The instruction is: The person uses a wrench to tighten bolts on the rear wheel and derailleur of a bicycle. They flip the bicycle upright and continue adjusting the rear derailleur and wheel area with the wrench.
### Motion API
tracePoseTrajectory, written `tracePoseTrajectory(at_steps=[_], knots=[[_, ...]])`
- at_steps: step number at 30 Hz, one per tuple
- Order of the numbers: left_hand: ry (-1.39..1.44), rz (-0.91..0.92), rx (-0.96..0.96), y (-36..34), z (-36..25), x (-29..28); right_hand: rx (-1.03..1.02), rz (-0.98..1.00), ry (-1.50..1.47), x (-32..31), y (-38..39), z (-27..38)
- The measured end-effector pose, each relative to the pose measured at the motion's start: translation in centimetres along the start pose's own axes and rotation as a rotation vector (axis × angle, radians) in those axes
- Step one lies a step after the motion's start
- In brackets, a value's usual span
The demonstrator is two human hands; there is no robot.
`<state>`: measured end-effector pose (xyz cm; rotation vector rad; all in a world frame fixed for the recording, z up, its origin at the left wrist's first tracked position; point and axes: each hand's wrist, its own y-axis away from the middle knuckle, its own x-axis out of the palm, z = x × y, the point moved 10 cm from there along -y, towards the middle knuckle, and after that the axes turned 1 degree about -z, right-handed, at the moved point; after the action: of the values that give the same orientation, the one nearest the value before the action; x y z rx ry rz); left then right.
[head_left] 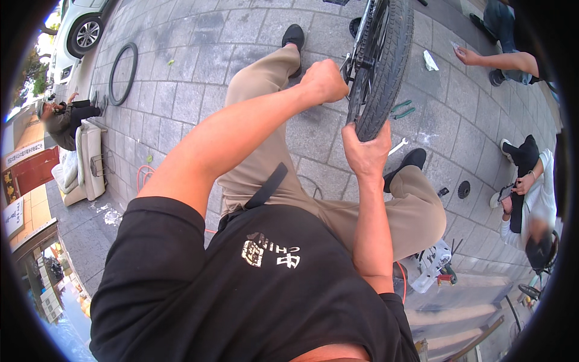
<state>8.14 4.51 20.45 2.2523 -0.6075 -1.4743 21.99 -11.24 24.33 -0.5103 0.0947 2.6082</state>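
A bicycle wheel with a black knobbly tire (395,54) stands upright between my legs, its chain and sprocket side toward the left. My right hand (367,149) grips the tire at its near end, thumb and fingers on either side. Against the wheel's left side, close to the axle and chain, my left hand (325,82) is closed in a fist. Whatever it may hold is hidden by the fingers. Green-handled pliers (403,110) lie on the paving just right of the tire. A silver wrench (398,146) rests between my right hand and my right shoe.
A loose tire (123,73) lies far left, near a parked white car (78,36). One person sits by a worn sofa (90,160) at left; others are at right. White scrap (430,61), a round drain cover (464,189) and a plastic bag (431,265) are on the right.
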Motion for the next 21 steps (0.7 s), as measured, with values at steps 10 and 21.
tracePoseTrajectory(at_steps=[10, 21], knots=[[-0.049, -0.061, 0.068, -0.2, 0.1, -0.1, 0.044, 0.031, 0.039, 0.1, -0.2, -0.3], [0.002, -0.090, 0.101, -0.1, 0.8, 2.0, 0.079, 0.053, 0.041, 0.3, 0.4, -1.9]])
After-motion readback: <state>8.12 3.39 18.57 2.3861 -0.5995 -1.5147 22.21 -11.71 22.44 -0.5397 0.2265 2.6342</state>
